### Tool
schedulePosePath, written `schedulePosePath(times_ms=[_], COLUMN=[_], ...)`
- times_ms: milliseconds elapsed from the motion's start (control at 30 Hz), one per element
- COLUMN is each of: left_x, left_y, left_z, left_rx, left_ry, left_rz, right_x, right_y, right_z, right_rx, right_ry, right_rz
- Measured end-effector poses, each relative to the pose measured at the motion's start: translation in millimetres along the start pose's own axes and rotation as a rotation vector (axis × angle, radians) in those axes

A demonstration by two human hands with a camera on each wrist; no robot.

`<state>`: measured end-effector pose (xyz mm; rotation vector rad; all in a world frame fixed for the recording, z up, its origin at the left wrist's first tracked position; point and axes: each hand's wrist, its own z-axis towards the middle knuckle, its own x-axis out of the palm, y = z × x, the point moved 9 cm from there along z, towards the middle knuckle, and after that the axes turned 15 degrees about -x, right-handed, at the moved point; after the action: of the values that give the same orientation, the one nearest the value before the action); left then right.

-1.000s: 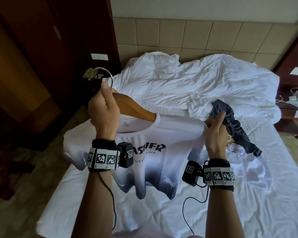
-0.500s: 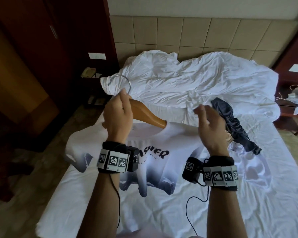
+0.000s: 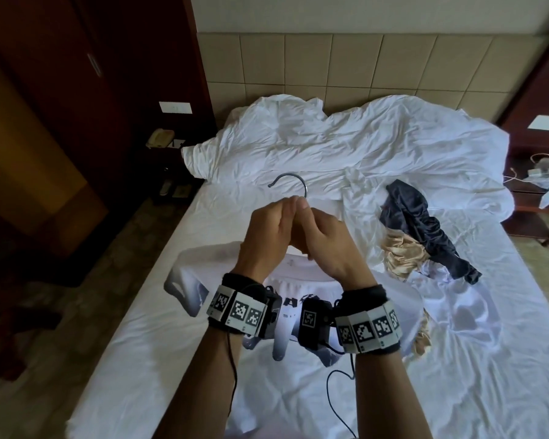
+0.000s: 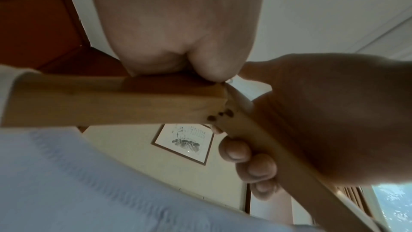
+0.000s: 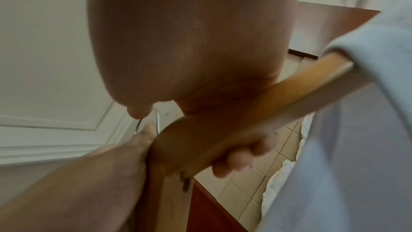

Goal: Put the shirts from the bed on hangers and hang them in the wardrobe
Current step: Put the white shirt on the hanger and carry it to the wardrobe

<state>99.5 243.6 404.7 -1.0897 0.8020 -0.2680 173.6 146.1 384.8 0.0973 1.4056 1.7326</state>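
Note:
A white T-shirt [image 3: 293, 282] with dark print hangs on a wooden hanger [image 4: 89, 101] that I hold up over the bed. Its metal hook [image 3: 290, 185] sticks up above my fingers. My left hand [image 3: 267, 236] grips the hanger's middle from the left. My right hand [image 3: 327, 245] presses against it and curls its fingers [image 4: 254, 163] round the hanger's other arm [image 5: 278, 98]. The shirt's collar [image 5: 356, 130] covers both wooden ends. A dark blue shirt [image 3: 425, 223] lies crumpled on the bed at the right, beside a beige garment [image 3: 400, 251].
The bed [image 3: 178, 343] has a rumpled white duvet [image 3: 346, 147] at the headboard end. Dark wooden wardrobe panels [image 3: 61, 106] stand at the left, with a bedside shelf and phone [image 3: 159, 137] beyond them. A second nightstand [image 3: 539, 185] stands at the right.
My right hand let go of the shirt's shoulder and came left onto the hanger beside my left hand. The hanger and shirt moved right, to the middle of the view.

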Motion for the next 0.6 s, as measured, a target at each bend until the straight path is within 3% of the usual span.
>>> schedulePosePath(times_ms=[67, 167, 300, 367, 433, 600], left_x=[4.0, -4.5, -17.3, -24.6, -32.5, -60.3], left_y=[1.8, 20.7, 69.0, 87.9, 98.1, 109.2], left_z=[-1.8, 3.0, 3.4, -0.4, -5.7, -16.3], left_rx=[-0.002, 0.000, -0.155, -0.207, -0.170, -0.100], left_ry=[0.060, 0.036, 0.068, 0.047, -0.013, -0.156], left_rz=[-0.010, 0.202, 0.492, 0.505, 0.491, 0.424], right_x=[-4.3, -20.4, -48.8, -59.0, -64.5, -55.6], right_y=[-4.2, -11.1, -21.7, -24.9, -24.0, -16.9], right_z=[-2.6, -7.9, -11.9, -14.2, -16.7, -16.3], right_rx=[0.031, 0.073, 0.106, 0.106, 0.095, 0.089], right_ry=[-0.039, -0.120, -0.270, -0.341, -0.395, -0.381], right_rz=[-0.032, -0.165, -0.208, -0.202, -0.184, -0.108])
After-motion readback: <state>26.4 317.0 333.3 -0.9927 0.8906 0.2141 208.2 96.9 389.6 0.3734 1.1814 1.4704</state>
